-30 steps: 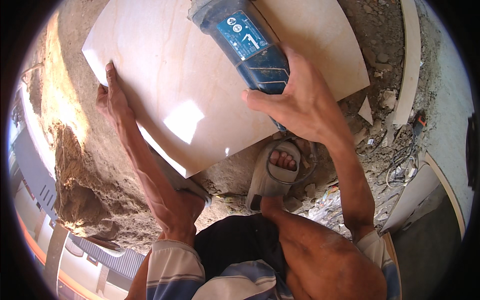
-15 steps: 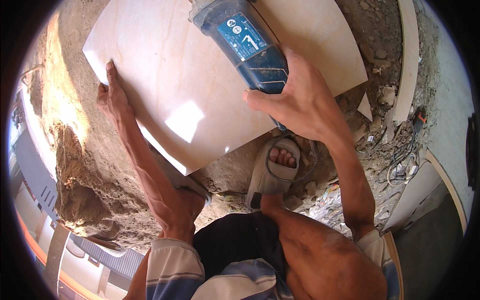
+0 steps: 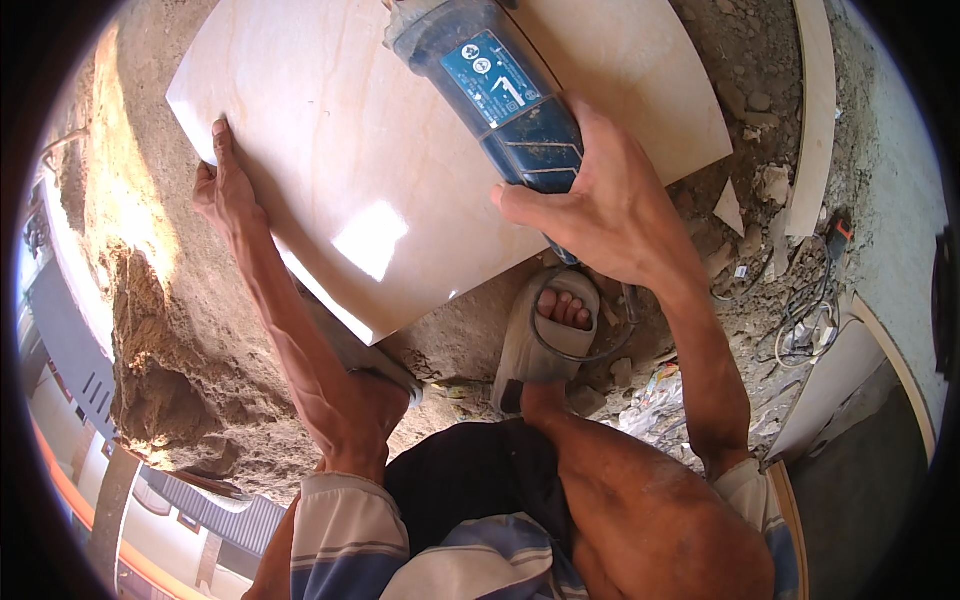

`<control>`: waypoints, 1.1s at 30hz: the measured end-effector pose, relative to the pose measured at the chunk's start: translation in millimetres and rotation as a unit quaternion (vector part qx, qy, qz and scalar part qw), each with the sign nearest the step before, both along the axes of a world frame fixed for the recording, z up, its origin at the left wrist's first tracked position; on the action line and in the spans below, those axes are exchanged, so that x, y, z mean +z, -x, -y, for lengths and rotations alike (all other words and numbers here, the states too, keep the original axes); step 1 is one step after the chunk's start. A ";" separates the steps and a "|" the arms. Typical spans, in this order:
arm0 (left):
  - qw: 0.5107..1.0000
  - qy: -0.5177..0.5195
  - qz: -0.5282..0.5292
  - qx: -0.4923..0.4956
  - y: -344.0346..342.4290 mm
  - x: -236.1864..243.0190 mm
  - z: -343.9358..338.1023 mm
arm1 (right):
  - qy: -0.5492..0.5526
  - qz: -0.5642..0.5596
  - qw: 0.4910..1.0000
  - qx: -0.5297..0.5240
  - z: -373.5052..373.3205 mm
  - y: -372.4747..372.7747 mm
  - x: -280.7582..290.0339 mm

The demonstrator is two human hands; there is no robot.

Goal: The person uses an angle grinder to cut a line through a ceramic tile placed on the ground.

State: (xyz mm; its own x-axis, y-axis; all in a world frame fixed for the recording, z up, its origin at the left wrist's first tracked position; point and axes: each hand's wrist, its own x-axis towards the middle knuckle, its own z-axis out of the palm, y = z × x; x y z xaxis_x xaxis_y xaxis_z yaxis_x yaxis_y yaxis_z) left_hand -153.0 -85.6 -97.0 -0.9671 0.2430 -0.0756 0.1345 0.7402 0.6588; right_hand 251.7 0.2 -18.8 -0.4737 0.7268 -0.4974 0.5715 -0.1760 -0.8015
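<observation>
A big blue angle grinder [image 3: 497,100] sits over a large cream tile [image 3: 400,150], its working head out of sight past the top edge. The right hand [image 3: 610,205] wraps the rear of the tool's body, fingers closed tight around it. The tile, glossy with a bright patch of glare, lies flat on rough dirt ground [image 3: 190,340]. The left hand [image 3: 225,185] presses flat on its left edge, fingers extended, clutching nothing. Risk here, I'd say: the tile rests on uneven soil, so it could rock or crack if the pinning hand slips. A sandalled foot [image 3: 560,315] sits just below the tile's near edge, a dark cord looping over it, easy to snag. Tile offcuts [image 3: 730,208] and rubble lie to the right.
</observation>
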 end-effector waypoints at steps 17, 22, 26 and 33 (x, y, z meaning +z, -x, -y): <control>1.000 -0.008 -0.014 0.001 -15.0 10.1 -9.1 | 0.023 0.000 0.999 -0.029 4.9 0.0 11.9; 1.000 -0.014 0.000 -0.008 -5.2 3.2 -4.1 | 0.021 -0.001 1.000 -0.021 3.6 0.0 5.7; 1.000 -0.020 -0.007 -0.012 -9.9 5.6 -4.3 | 0.010 0.005 1.000 -0.021 6.8 -2.3 9.9; 1.000 -0.010 0.000 -0.012 -2.5 3.4 -1.9 | 0.018 0.022 0.999 -0.017 11.8 -7.2 15.3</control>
